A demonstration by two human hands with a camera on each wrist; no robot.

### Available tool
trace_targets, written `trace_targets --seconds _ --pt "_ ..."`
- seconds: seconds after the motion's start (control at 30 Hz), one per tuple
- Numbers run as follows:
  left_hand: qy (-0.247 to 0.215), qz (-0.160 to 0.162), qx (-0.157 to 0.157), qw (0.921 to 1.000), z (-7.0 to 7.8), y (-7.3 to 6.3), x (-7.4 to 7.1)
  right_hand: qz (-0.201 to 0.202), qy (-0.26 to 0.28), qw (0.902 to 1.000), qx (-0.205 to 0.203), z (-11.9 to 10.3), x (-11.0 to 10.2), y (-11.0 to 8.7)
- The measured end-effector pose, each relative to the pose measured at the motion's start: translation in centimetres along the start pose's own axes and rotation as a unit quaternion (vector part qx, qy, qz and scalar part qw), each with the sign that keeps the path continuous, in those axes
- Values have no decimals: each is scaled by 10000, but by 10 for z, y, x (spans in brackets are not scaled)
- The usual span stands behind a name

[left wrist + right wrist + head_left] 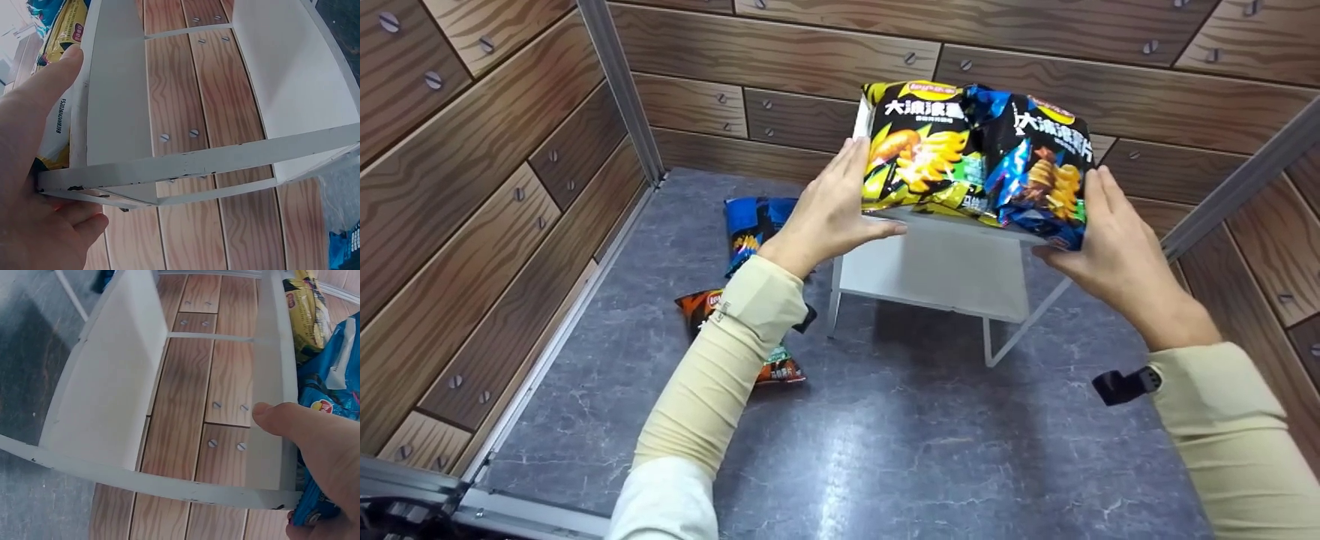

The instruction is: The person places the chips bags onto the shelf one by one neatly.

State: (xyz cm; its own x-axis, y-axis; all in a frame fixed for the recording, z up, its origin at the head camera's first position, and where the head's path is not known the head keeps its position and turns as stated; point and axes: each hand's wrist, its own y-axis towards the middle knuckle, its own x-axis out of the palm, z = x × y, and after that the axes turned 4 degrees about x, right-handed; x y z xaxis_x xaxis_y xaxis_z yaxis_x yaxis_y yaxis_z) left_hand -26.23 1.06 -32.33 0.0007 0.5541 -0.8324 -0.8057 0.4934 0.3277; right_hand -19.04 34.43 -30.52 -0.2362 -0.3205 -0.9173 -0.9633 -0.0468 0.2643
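Observation:
A small white two-tier shelf rack [937, 270] carries two chip bags on its top tier. On the left is a black and yellow bag [919, 150], beside it a black and blue bag [1046, 172]. My left hand [832, 206] grips the top tier's left end. In the left wrist view its thumb lies along the upper edge, other fingers below the frame [185, 166]. My right hand [1132, 251] holds the opposite end, thumb over the panel edge in the right wrist view. Its fingers lie against the blue bag [332, 382], partly hidden.
On the grey floor [885, 450], left of the rack, lie another blue chip bag [742, 217] and an orange and black bag [701, 304], both partly behind my left arm. Wood-patterned walls [780, 45] with metal posts [622, 82] enclose the space.

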Motion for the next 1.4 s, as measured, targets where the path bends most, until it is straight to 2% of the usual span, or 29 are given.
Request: trace_targets --seconds 0.17,0.57,0.77,1.13,1.4 --pt "32 91 18 10000 -4 -2 1 -17 33 10000 35 0 5 1" --pt "-322 303 249 9987 -12 -10 2 221 45 9997 -86 1 11 -1" --pt "-232 464 492 9974 -23 -26 5 501 41 9985 -200 2 11 -4" --pt "191 470 297 9983 -44 -53 14 252 83 9996 44 7 9 -6" --pt "484 462 85 9977 -70 -84 30 325 93 9994 -33 5 10 -4"
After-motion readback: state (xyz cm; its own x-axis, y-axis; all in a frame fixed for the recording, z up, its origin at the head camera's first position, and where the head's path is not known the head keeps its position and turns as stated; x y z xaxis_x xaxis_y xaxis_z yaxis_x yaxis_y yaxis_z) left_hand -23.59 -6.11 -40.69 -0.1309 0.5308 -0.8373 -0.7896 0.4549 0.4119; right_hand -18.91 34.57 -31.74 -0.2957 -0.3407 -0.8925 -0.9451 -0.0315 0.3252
